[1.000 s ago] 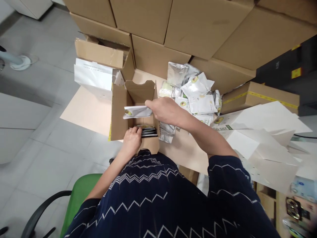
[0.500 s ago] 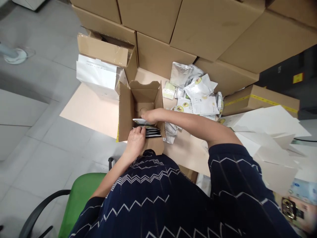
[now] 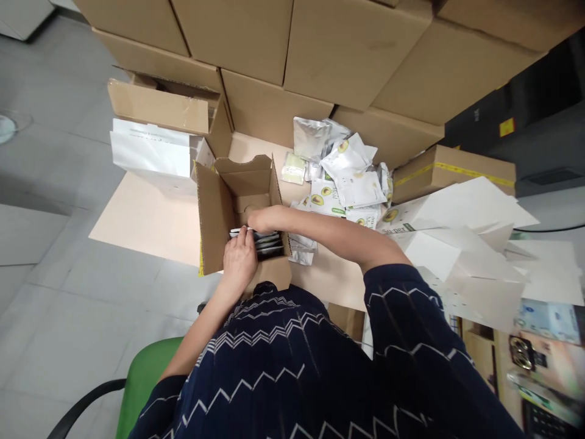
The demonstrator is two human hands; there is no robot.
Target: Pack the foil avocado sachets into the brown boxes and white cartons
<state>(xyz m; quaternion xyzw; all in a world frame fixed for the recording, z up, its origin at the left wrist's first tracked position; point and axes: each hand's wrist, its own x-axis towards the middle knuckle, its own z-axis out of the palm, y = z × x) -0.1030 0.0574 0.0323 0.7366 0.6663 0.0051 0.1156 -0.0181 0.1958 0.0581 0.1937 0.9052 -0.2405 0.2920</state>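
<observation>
packets (image 3: 269,245) stand in the box (image 3: 212,219) mid-frame; left hand (image 3: 240,257) touches them, fingers together; right hand (image 3: 264,219) is inside, finger state unclear.

the brown cardboard box (image 3: 249,183) stands open, its near flap (image 3: 272,272) bent outward and its far flap (image 3: 244,163) showing a wavy cut edge. inside, the flat packets (image 3: 269,243), pale with some dark edges, sit closely layered toward the box's near side, partly hidden from view.
</observation>
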